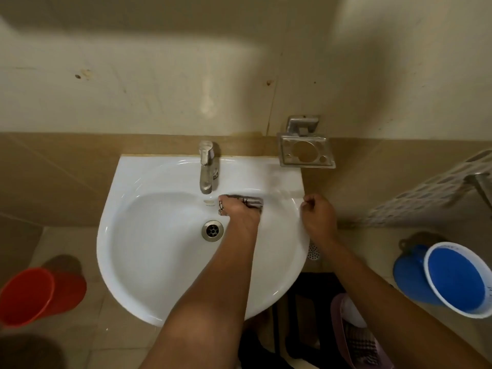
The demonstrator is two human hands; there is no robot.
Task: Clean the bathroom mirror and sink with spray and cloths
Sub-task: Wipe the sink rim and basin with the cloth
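Observation:
The white sink fills the middle of the view, with a chrome tap at its back and a metal drain in the bowl. My left hand grips a dark checked cloth against the bowl's back wall, just right of the tap and above the drain. My right hand has its fingers curled on the sink's right rim. The mirror and a spray bottle are out of view.
A metal soap holder hangs on the wall to the right of the tap. A red bucket stands on the floor at the left, a blue bucket at the right. A purple basket with cloths sits below the sink.

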